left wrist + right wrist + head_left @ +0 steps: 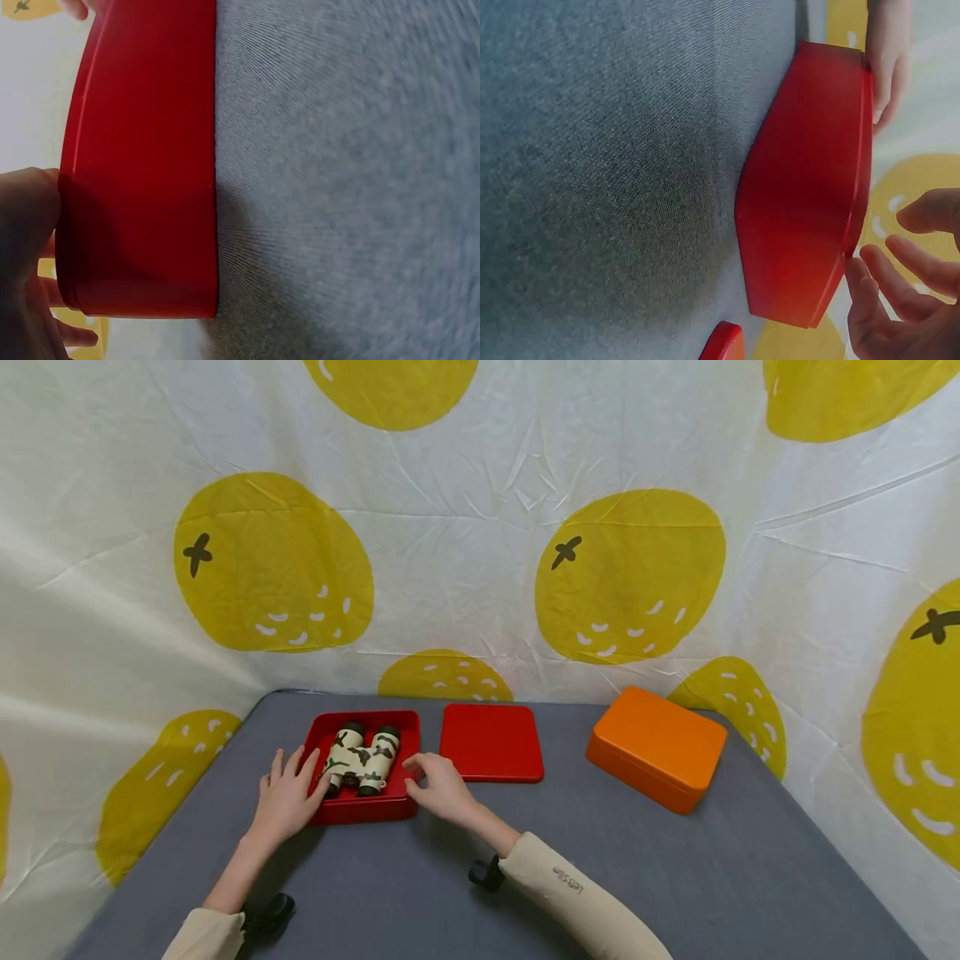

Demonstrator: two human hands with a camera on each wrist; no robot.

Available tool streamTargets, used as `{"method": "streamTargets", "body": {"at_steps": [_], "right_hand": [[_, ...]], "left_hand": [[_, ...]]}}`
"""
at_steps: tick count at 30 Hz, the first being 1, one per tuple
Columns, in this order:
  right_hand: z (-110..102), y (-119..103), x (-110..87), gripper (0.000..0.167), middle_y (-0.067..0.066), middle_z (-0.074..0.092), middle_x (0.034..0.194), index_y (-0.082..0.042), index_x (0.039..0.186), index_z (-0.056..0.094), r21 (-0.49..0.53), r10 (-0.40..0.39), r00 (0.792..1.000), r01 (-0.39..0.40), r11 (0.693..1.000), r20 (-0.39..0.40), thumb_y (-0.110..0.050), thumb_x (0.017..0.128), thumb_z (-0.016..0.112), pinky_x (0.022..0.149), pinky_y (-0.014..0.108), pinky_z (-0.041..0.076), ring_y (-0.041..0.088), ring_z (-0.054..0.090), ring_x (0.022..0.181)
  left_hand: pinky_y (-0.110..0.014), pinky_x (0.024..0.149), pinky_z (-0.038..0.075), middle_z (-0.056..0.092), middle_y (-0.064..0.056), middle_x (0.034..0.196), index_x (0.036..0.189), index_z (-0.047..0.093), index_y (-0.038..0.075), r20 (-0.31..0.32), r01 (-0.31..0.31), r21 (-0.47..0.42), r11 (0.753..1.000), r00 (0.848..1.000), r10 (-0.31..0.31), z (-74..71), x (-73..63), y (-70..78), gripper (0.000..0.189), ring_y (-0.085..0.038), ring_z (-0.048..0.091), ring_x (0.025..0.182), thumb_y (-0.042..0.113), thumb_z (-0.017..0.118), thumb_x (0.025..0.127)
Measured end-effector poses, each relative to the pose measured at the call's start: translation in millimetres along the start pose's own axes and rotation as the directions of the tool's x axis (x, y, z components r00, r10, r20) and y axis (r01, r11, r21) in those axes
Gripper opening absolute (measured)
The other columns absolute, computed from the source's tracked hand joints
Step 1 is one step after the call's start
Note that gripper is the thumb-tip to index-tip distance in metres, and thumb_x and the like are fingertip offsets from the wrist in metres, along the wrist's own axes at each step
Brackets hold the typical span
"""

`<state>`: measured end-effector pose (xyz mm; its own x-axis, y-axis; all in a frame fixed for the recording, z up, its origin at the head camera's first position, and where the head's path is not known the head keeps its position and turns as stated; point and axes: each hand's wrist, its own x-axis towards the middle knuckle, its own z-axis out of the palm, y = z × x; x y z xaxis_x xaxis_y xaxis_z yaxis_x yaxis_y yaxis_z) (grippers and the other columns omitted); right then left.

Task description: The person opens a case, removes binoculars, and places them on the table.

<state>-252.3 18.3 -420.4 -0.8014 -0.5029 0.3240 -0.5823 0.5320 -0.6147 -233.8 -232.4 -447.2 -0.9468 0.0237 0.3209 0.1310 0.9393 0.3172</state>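
Binocs (pixel 352 758) in red box (pixel 363 811); R sleeve (pixel 592 906): "LetsSlim"

The red box (pixel 360 811) had smooth, glossy, metal-looking walls, and the red lid (pixel 491 743) shared that sheen. The orange box (pixel 660 743) was smooth with a softer gloss. The binoculars (pixel 363 762) seemed plastic, though too small to be sure. Matt, fine-ribbed cloth (pixel 345 150) covered the counter (pixel 405 885); the backdrop (pixel 450 560) was creased, faintly shiny fabric.

A grey table (pixel 405 902) carries an open red box (pixel 363 812), a red lid (pixel 491 743) and, at right, an orange box (pixel 656 743).
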Motion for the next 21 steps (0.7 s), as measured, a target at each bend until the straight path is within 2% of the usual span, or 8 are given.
{"method": "streamTargets", "body": {"at_steps": [5, 10, 21], "right_hand": [[3, -1, 6.4, 0.021, 0.007, 0.064, 0.092, -0.005, 0.101, 0.063, -0.174, -0.064, 0.998, 0.058, 0.983, -0.030, -0.013, 0.082, 0.059, 0.059, 0.015, 0.039, 0.013, 0.050, 0.070], [7, 0, 12.7, 0.022, 0.005, 0.065, 0.099, -0.006, 0.102, 0.064, -0.291, -0.123, 0.992, 0.107, 0.951, -0.039, -0.016, 0.082, 0.060, 0.062, 0.018, 0.038, 0.014, 0.049, 0.073], [24, 1, 30.4, 0.027, 0.000, 0.059, 0.108, -0.015, 0.108, 0.061, -0.499, -0.116, 0.993, 0.101, 0.861, 0.002, -0.028, 0.084, 0.058, 0.066, 0.027, 0.027, 0.015, 0.051, 0.096]], "left_hand": [[-0.070, 0.089, 0.016, 0.028, -0.026, 0.139, 0.135, 0.035, 0.001, 0.052, 0.011, 0.049, 0.999, 0.999, -0.013, -0.3, 0.5, 0.2, 0.058, -0.052, 0.011, 0.129, 0.038, 0.042, 0.091], [-0.072, 0.089, 0.014, 0.026, -0.025, 0.141, 0.137, 0.032, 0.003, 0.080, 0.008, 0.081, 0.997, 0.997, -0.014, 1.1, 1.1, -0.5, 0.061, -0.053, 0.009, 0.129, 0.043, 0.039, 0.092], [-0.074, 0.088, 0.012, 0.023, -0.024, 0.141, 0.139, 0.028, 0.005, 0.087, 0.009, 0.089, 0.996, 0.996, -0.017, 3.4, -0.2, -0.9, 0.062, -0.056, 0.007, 0.128, 0.044, 0.038, 0.092]]}}
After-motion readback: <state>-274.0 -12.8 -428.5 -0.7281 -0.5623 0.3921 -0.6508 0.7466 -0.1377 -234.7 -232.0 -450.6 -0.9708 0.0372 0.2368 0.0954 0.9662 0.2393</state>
